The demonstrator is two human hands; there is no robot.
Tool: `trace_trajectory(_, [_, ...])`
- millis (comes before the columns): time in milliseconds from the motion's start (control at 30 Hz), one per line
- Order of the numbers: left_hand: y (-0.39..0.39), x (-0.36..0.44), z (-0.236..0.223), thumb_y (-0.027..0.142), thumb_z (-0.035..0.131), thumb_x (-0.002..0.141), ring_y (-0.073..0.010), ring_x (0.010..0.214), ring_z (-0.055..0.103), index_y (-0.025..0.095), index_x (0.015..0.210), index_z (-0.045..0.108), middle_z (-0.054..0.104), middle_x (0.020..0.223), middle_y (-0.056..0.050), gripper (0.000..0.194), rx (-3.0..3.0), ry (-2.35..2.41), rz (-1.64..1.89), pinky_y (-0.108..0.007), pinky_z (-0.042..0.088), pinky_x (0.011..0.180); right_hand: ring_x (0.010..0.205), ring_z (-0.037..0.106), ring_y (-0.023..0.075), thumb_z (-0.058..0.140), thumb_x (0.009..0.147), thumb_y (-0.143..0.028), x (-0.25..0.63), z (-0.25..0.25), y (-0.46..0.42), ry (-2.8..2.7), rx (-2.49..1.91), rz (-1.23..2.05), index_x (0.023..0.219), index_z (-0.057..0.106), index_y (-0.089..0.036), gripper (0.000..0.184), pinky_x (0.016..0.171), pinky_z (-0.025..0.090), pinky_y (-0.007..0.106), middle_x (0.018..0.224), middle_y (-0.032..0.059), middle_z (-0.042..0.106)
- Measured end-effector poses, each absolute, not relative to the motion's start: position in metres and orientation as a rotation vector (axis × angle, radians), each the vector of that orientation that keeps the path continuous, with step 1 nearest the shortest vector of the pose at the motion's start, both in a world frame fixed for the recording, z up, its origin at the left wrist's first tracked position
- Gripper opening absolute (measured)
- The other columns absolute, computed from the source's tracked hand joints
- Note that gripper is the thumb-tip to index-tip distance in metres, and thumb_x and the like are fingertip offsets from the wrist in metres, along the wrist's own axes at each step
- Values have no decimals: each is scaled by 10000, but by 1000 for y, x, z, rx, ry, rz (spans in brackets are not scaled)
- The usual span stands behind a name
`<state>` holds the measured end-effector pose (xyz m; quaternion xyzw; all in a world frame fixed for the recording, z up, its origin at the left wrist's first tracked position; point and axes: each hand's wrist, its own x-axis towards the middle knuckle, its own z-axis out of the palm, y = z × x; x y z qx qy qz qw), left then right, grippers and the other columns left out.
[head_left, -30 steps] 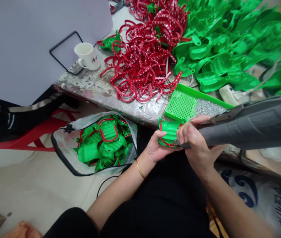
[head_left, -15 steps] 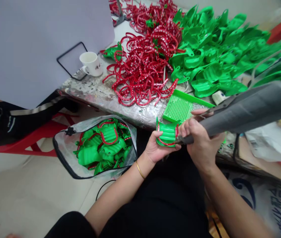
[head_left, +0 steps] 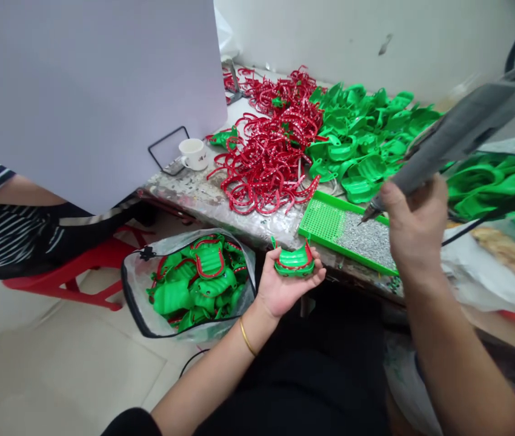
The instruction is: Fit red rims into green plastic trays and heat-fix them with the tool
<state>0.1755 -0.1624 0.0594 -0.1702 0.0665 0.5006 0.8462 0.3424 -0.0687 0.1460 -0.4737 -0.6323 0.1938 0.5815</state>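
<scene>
Now the open left hand (head_left: pixel 285 290) cradles a green impression tray (head_left: pixel 294 264) crosswise. Right of it, the right hand (head_left: pixel 414 227) grips a gray rotary tool (head_left: pixel 461 124).

The grey tool (head_left: pixel 461 127) in the right hand (head_left: pixel 414 227) blurs off the edge.

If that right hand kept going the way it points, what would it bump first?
The right hand aims its grey tool down toward the green tray of grey grit, so probably that tray, though depth is hard to tell.
</scene>
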Motion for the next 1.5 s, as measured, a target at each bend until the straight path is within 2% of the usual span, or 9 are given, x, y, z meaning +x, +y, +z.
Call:
trace_trajectory(67, [-164, 174, 63, 389, 521, 763, -238, 908, 603, 54, 1152, 518, 622, 1003, -156, 514, -357, 166, 1063, -392, 464, 865, 1218, 451, 270, 703, 750, -255, 340, 136, -97, -1412, -1231, 95, 1318, 414, -242, 638, 973, 383, 437, 1300, 129, 474])
trace_trajectory(133, [-164, 173, 65, 382, 518, 772, -242, 910, 604, 55, 1115, 540, 630, 994, -159, 474, -338, 193, 1058, -393, 465, 859, 1209, 452, 285, 720, 728, -202, 334, 125, -126, -1602, -1185, -32, 1227, 513, -246, 542, 992, 364, 461, 1259, 103, 505])
trace_trajectory(300, [-164, 171, 62, 349, 466, 826, -186, 837, 598, 29, 1087, 549, 646, 968, -142, 422, -283, 178, 991, -337, 458, 833, 955, 588, 196, 633, 818, -192, 325, 103, -154, -2283, -968, 172, 1011, 628, -258, 204, 876, 374, 409, 1003, 29, 652])
trace_trajectory(667, [-169, 170, 65, 303, 485, 823, -149, 719, 594, 85, 987, 593, 660, 832, -74, 293, -260, 246, 954, -306, 459, 773, 854, 601, 156, 603, 843, -213, 323, 100, -147, -2515, -835, 86, 931, 645, -244, 102, 918, 319, 415, 910, -3, 683])
trace_trajectory(933, [-178, 166, 62, 330, 502, 818, -202, 875, 620, 74, 984, 599, 668, 923, -119, 320, -251, 343, 1003, -369, 452, 884, 894, 589, 190, 585, 848, -203, 326, 82, -158, -2197, -1006, 370, 903, 614, -211, 62, 845, 400, 393, 910, 36, 645])
trace_trajectory(1167, [-217, 107, 57, 222, 554, 801, -285, 1033, 612, 40, 1095, 606, 652, 1095, -199, 349, 118, 758, 1118, -444, 404, 982, 975, 578, 186, 494, 891, -159, 362, 70, -182, -2336, -1010, 647, 1131, 575, -235, 264, 824, 487, 336, 1061, 72, 597])
trace_trajectory(1267, [-231, 71, 51, 252, 576, 786, -282, 1034, 615, 97, 1122, 606, 668, 1081, -158, 371, 168, 939, 1137, -444, 445, 931, 836, 605, 182, 561, 862, -217, 371, 62, -185, -2316, -1107, 587, 995, 613, -241, 145, 749, 494, 326, 921, 38, 630])
trace_trajectory(1433, [-249, 21, 33, 362, 661, 686, -226, 878, 640, 139, 881, 643, 696, 906, -73, 297, 341, 1569, 1180, -338, 511, 751, 1019, 565, 180, 528, 884, -271, 369, 56, -175, -2340, -1164, 600, 1110, 565, -253, 229, 900, 451, 321, 1096, 39, 584])
trace_trajectory(1500, [-254, 2, 26, 390, 652, 679, -210, 862, 635, 153, 893, 631, 693, 887, -51, 320, 371, 1701, 1173, -305, 501, 727, 987, 571, 162, 538, 884, -285, 369, 55, -171, -2398, -1145, 629, 1063, 573, -272, 183, 900, 438, 305, 1056, 11, 595])
